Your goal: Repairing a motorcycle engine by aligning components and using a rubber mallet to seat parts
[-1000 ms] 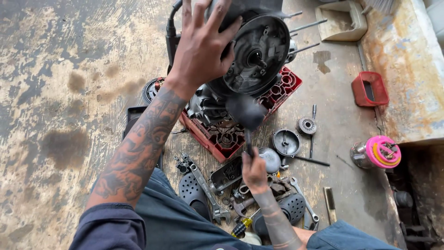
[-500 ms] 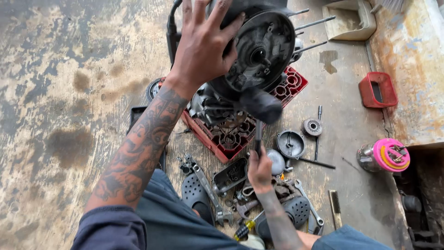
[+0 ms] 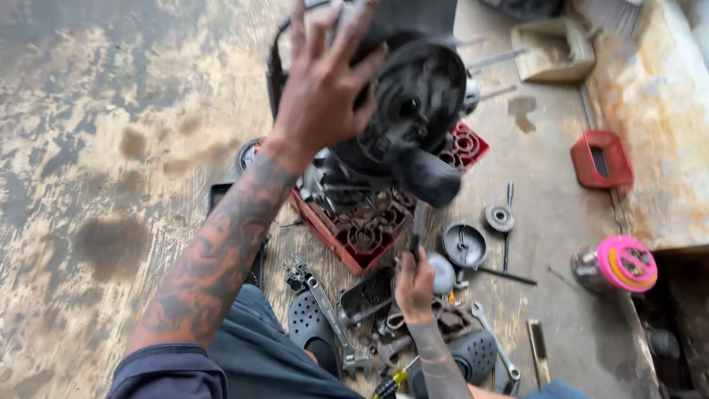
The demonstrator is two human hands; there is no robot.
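Head view looks down on a stained floor point(image 3: 111, 185) where a person works over a dark engine point(image 3: 406, 111). Left hand point(image 3: 325, 96) lies flat on the engine's near side, fingers spread wide, palm pressed to the metal; the tattooed forearm runs down from it toward the lower left. Right hand point(image 3: 415, 284) sits below the engine, fist wrapped around the handle of a mallet point(image 3: 428, 177). The mallet's dark head is blurred and stands just at the engine's lower edge; whether it touches the casing cannot be told.

Under the engine, and partly hidden by it, lies a red tray point(image 3: 369, 229) filled with dark metal parts, one corner showing to the engine's right. Right of the tray, a round grey cover point(image 3: 464, 245) lies on the floor, with a small pulley point(image 3: 499, 218) just beyond it and a thin rod point(image 3: 506, 275) close by. Farther right of the engine stands a jar with a pink lid point(image 3: 626, 262), and above that a small red box point(image 3: 602, 159) sits beside a rusty ledge. A beige tub point(image 3: 554, 48) is at the engine's upper right.

Below the engine, near the person's knees, a wrench point(image 3: 336, 318) lies slantwise among loose parts, with a second wrench point(image 3: 498, 355) right of the right wrist.
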